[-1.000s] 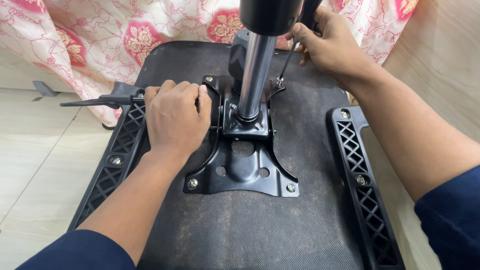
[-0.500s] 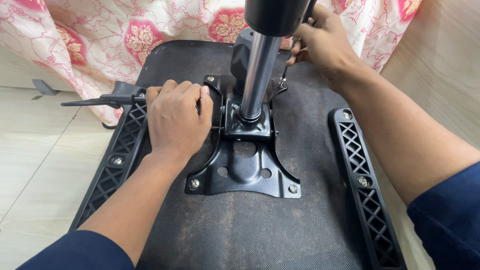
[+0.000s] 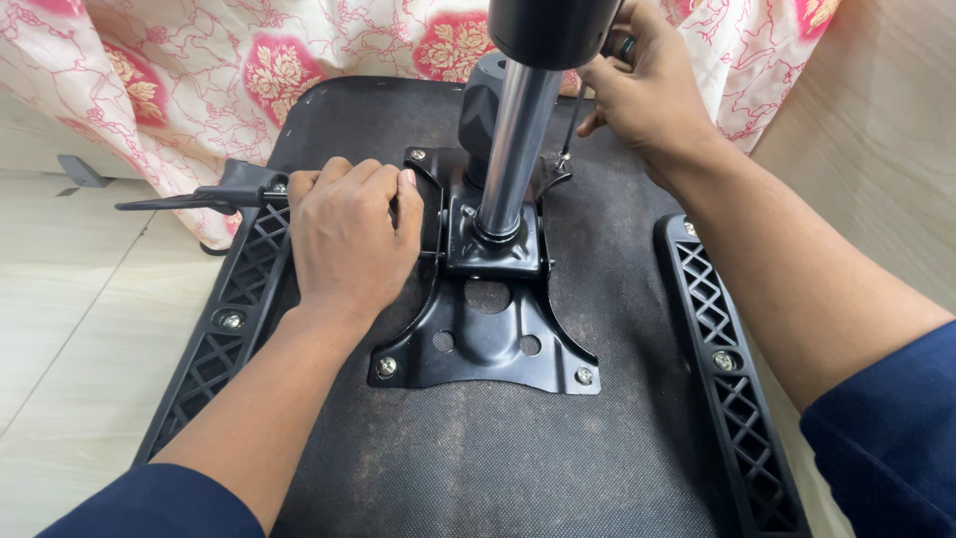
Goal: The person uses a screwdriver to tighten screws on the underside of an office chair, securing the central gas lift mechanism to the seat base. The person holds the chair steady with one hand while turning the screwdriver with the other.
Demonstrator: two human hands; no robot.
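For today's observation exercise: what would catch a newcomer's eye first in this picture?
The shiny gas-lift column rises from the black metal mounting plate, bolted to the upturned seat base at centre. The left hand presses beside the plate, while the right hand works a thin tool behind the column.

No packages, labels, signs or screens show anywhere in this view.
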